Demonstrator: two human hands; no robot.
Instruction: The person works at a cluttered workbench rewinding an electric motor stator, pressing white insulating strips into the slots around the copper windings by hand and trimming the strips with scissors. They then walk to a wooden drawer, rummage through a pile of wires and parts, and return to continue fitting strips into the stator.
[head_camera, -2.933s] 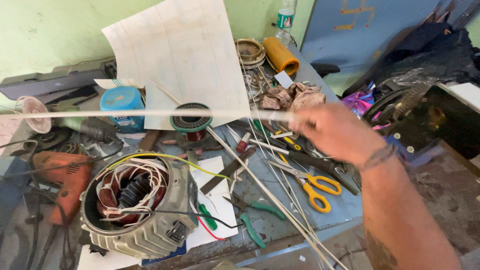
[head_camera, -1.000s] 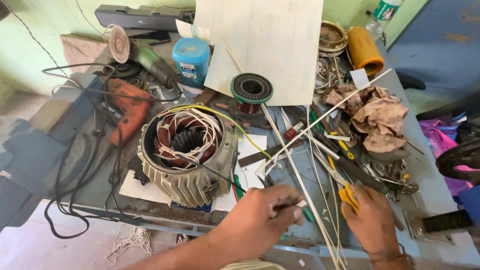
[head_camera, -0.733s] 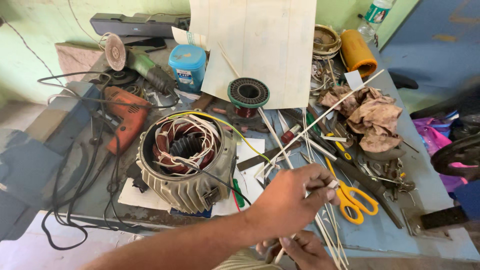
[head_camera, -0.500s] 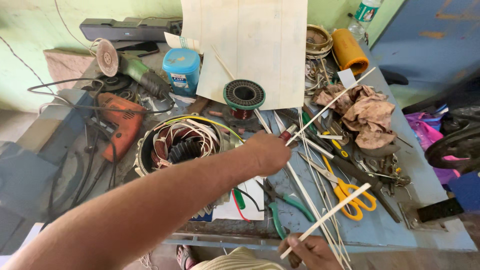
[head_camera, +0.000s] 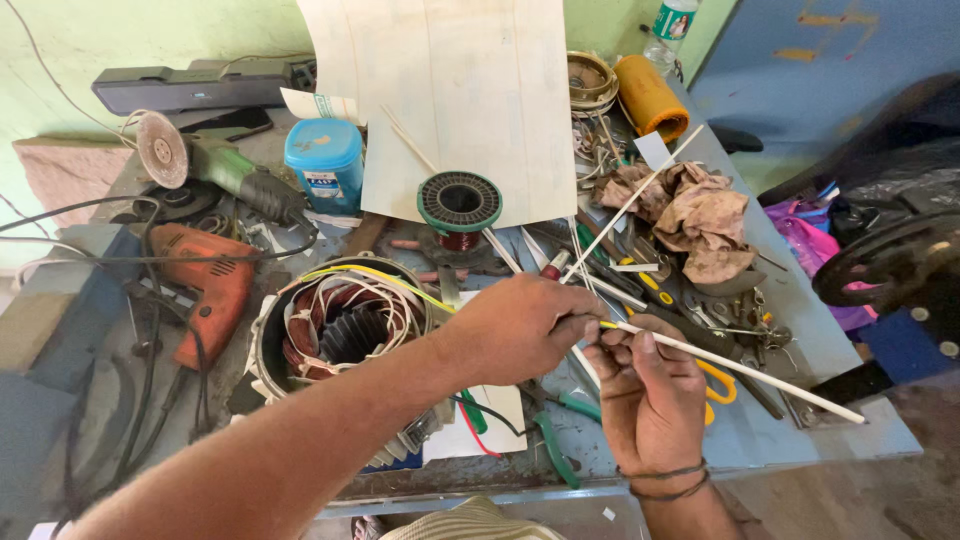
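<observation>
**Both hands on a thin white sleeve above a crowded bench**

The left hand (head_camera: 520, 330) comes across from the lower left with its fingers curled and pinched on the near end of a thin white sleeve (head_camera: 740, 372); the right hand (head_camera: 645, 390) rises from below, just beside it, fingertips pressed together on the same sleeve, a dark band around the wrist; the sleeve runs from the two hands out to the right and slightly down, its far end over the bench's right edge.

Under the left forearm sits a motor stator (head_camera: 345, 335), its copper windings and white leads showing in the bore, a yellow wire arching over the top; a spool of copper wire (head_camera: 459, 205) stands just behind it, against the foot of a large pale sheet (head_camera: 470, 90) that leans upright; to the left lie an orange drill (head_camera: 205, 290) and a green angle grinder (head_camera: 215, 170), with a blue tub (head_camera: 323, 165) near them; yellow-handled scissors (head_camera: 715, 385) lie partly hidden beyond the right hand; crumpled rags (head_camera: 695, 215) sit further back on the grey table (head_camera: 800, 320), among loose white sticks and hand tools.
</observation>
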